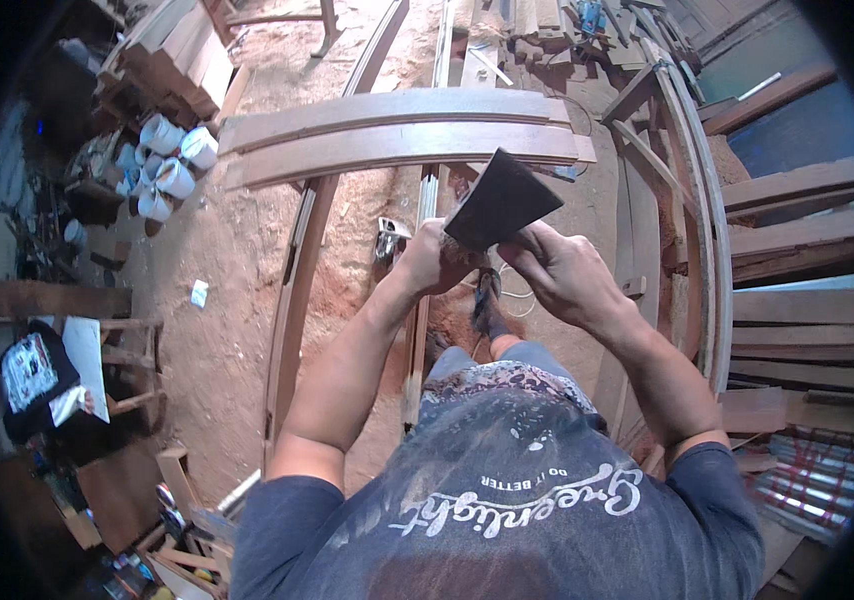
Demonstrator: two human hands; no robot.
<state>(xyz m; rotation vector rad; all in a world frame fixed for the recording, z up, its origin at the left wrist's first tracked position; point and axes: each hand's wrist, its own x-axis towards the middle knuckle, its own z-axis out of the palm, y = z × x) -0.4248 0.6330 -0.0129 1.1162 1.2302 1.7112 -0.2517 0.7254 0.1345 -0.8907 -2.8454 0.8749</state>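
Note:
A stiff dark sheet (504,205), which looks like sandpaper, is held up in front of my body. My left hand (434,262) is closed at its lower left corner, the fingertips partly hidden behind it. At the lower right edge, my right hand (562,270) pinches it between thumb and fingers. Just beyond the sheet, two long planed boards (347,148) lie crosswise, side by side, on long timber rails (299,290). A metallic-looking tool (390,240) is beside my left hand, its kind unclear.
White buckets (175,178) cluster at the left, near stacked timber (172,60). A curved wooden frame (702,210) stands at the right, by more planks (802,245). Sawdust covers the floor (217,350). A dark bag (35,375) sits at far left.

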